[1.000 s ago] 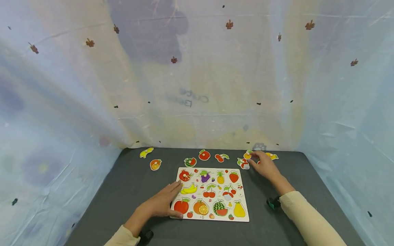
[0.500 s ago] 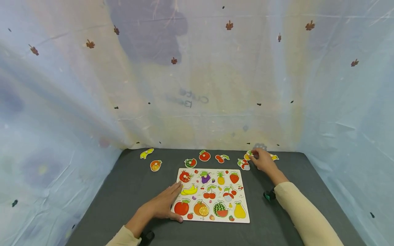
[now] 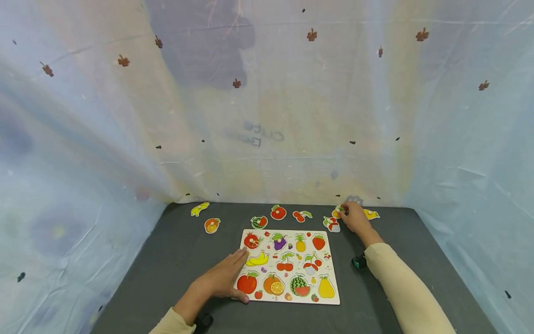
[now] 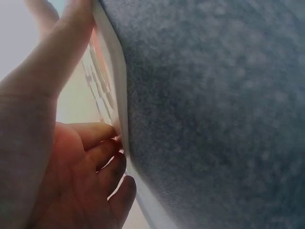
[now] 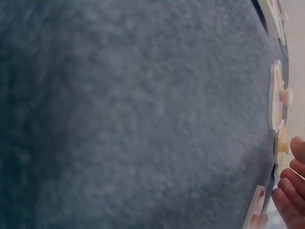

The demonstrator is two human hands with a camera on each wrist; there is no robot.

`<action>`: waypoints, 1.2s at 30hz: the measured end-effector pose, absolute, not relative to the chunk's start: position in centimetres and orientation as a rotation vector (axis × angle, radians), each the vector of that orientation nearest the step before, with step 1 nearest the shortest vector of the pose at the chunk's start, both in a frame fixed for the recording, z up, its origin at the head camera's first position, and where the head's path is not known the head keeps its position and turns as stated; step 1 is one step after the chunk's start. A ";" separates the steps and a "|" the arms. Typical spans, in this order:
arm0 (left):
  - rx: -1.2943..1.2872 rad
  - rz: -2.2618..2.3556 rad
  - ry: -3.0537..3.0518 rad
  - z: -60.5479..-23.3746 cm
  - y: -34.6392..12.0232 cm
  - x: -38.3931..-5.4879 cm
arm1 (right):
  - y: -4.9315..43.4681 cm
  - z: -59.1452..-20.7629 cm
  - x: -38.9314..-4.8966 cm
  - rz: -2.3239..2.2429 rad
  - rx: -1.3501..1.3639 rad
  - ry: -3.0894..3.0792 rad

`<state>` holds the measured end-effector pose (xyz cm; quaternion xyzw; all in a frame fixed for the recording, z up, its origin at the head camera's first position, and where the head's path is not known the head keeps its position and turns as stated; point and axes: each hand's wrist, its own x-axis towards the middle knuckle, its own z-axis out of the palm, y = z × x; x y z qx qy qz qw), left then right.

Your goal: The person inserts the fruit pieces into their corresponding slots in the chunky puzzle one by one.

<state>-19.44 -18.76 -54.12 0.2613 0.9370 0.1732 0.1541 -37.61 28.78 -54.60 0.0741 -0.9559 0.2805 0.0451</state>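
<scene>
A white fruit puzzle board (image 3: 288, 298) lies in front of me, with fruit pictures and small knobs on its pomegranate and grapes. My left hand (image 3: 223, 277) rests along its left edge, thumb at the near corner; in the left wrist view the fingers (image 4: 114, 167) meet the board's side. My right hand (image 3: 356, 220) is at the back right, over a yellow, green-topped pineapple puzzle piece (image 3: 336, 213). In the right wrist view the thumb and fingertips are right at the knob (image 5: 285, 147) of that piece; I cannot tell whether they pinch it.
A red-and-white fruit piece (image 3: 331, 224) and a yellow pear piece (image 3: 371, 214) lie near the right hand. Farther left are cherries (image 3: 302, 216), a red apple-like piece (image 3: 278, 212), watermelon (image 3: 259, 222), orange (image 3: 212, 225) and banana (image 3: 199, 208) pieces. A patterned curtain (image 3: 267, 116) hangs behind the table.
My right hand has shifted slightly left and back onto the pineapple piece, covering more of it; the pear piece shows more. My left hand stays on the board.
</scene>
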 end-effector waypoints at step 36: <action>0.748 0.417 2.717 -54.1 -18.5 -19.2 | 27.9 -54.7 -36.5 0.924 0.067 -2.818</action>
